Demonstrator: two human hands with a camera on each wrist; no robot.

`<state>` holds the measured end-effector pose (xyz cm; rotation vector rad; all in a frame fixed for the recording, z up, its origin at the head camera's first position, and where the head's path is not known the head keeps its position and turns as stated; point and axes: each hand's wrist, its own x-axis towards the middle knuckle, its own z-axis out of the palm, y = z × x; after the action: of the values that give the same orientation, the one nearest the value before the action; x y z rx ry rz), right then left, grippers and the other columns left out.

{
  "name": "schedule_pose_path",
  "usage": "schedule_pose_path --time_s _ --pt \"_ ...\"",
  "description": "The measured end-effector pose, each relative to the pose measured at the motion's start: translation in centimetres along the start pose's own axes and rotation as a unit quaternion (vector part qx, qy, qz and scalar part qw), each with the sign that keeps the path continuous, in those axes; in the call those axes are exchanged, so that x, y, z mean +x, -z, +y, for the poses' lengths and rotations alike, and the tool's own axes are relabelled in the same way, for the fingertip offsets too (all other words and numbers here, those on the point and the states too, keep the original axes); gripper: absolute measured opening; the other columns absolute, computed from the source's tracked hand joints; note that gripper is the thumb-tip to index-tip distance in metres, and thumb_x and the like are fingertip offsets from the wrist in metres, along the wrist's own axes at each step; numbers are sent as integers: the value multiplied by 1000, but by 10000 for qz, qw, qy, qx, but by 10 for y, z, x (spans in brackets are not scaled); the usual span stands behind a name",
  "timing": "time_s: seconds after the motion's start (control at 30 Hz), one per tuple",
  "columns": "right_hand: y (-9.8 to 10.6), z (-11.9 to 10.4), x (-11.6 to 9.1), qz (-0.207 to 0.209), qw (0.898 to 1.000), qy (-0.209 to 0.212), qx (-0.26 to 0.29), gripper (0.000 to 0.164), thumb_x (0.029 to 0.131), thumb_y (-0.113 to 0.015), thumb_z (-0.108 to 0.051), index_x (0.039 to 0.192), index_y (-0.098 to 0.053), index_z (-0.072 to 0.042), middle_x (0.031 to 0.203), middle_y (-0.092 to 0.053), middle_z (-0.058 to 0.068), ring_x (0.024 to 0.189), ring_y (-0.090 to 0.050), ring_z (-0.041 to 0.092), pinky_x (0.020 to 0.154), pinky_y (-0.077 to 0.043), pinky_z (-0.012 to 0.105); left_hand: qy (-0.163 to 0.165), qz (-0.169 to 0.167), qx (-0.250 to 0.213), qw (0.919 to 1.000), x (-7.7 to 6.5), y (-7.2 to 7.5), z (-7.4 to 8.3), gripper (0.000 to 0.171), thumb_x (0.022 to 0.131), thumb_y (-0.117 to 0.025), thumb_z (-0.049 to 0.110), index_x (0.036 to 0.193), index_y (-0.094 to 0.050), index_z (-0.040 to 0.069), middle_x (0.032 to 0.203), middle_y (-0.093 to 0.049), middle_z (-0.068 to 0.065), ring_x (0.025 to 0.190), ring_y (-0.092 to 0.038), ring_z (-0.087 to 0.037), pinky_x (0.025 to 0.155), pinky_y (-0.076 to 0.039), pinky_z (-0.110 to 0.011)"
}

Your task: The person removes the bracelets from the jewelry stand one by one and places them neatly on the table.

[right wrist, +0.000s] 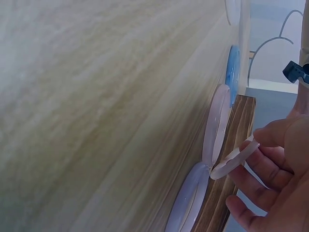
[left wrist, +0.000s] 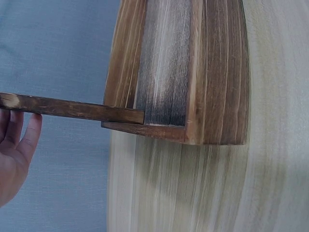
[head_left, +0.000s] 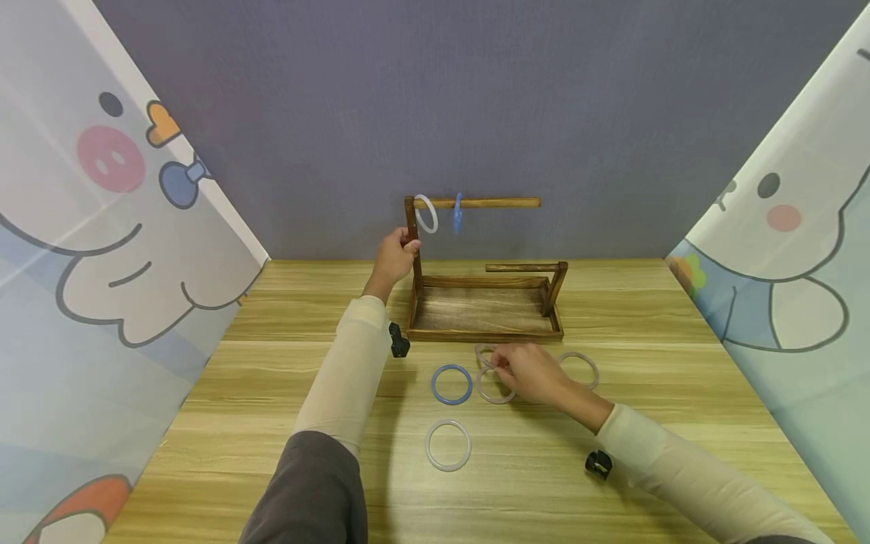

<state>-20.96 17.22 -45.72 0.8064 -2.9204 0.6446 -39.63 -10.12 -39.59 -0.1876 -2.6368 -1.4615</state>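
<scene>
A dark wooden bangle stand (head_left: 412,257) has two horizontal bars over a shallow tray. My left hand (head_left: 396,261) holds its tall left post between thumb and fingers; the left wrist view shows fingertips (left wrist: 33,126) against the post (left wrist: 72,107). On the upper bar hang a white bangle (head_left: 433,219) and a blue bangle (head_left: 458,215). My right hand (head_left: 533,372) pinches a pale pinkish bangle (right wrist: 231,165), tilted, just in front of the tray. Close by that hand, another pale pinkish bangle (head_left: 495,402) lies flat, and a lavender-looking bangle (right wrist: 177,208) shows in the right wrist view.
On the wood-grain table (head_left: 272,393) lie a blue bangle (head_left: 433,385), a white bangle (head_left: 428,447) and a pale bangle (head_left: 596,370) partly behind the right hand. The lower bar (head_left: 519,267) juts left from a short right post. A grey wall panel (head_left: 476,98) stands behind.
</scene>
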Motion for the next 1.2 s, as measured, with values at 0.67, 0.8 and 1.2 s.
schedule_pose_path --time_s 0.67,0.8,1.2 --pt "-2 -1 -3 -158 9995 234 -119 4 92 -75 -12 90 -72 -11 79 -71 -3 62 -56 0 57 -46 16 -6 -11 -5 10000 -1 0 0 31 106 -56 22 131 -58 2 120 -65 -18 109 -64 -33 98 -52 -49" --pt "-2 -1 -2 -223 9994 218 -117 4 92 -76 -12 90 -72 -12 78 -70 -5 60 -52 -1 56 -44 16 -9 8 -48 10000 -1 0 0 32 106 -56 21 131 -57 2 121 -65 -18 110 -64 -34 98 -52 -49" --pt "8 9 0 -249 9993 -91 -246 5 94 -72 -15 95 -74 -11 86 -74 -1 61 -53 2 56 -47 20 -47 49 -71 10000 -1 -1 0 30 106 -57 19 130 -58 1 120 -65 -19 109 -64 -34 97 -52 -49"
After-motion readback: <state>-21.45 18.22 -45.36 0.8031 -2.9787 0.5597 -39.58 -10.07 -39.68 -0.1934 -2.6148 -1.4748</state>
